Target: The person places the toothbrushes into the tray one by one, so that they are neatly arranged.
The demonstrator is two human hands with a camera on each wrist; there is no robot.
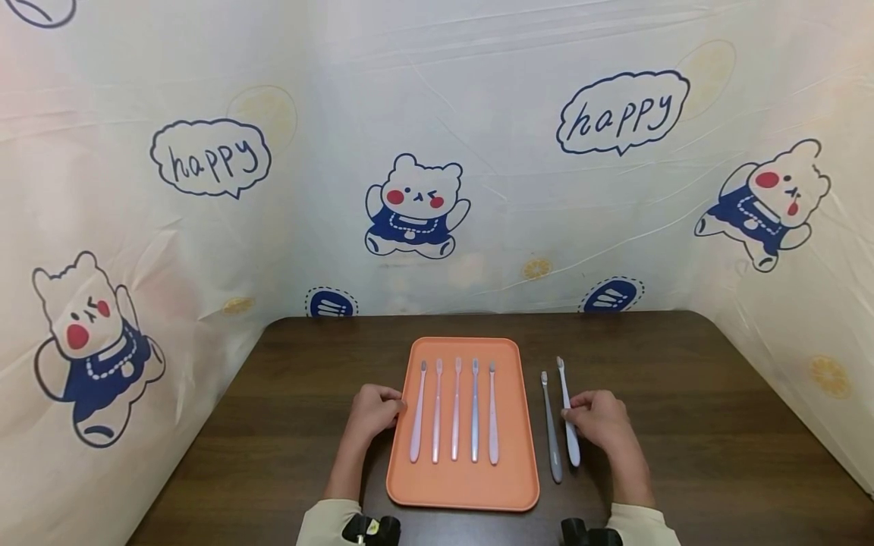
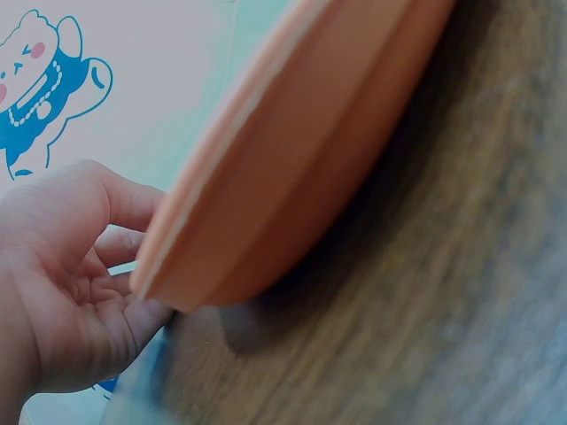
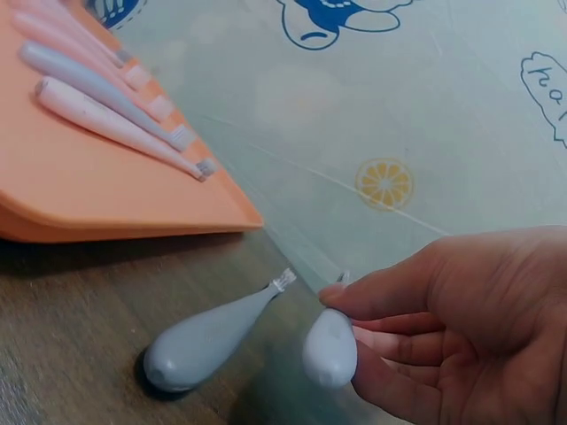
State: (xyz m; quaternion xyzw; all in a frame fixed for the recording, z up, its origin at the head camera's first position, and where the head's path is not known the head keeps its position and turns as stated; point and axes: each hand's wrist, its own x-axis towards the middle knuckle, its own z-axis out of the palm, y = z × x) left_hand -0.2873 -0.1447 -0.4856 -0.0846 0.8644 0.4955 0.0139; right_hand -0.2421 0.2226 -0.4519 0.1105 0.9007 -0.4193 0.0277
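An orange tray [image 1: 464,489] lies on the table with several toothbrushes in a row on it, pink and lilac ones plus a blue one [image 1: 475,413], all heads pointing away. At the tray's left edge my left hand [image 1: 374,413] grips the rim between thumb and fingers; the left wrist view shows the thumb below and the fingers above it. To the right of the tray, my right hand [image 1: 599,415] pinches a pale white-grey toothbrush [image 3: 330,350] by its handle. A darker grey toothbrush [image 1: 552,432] lies on the table between that one and the tray.
The dark wooden table [image 1: 293,455] reaches back to a pale curtain [image 1: 505,227] printed with bears and the word "happy". Black wrist devices [image 1: 372,529] sit at both cuffs along the lower edge of the head view.
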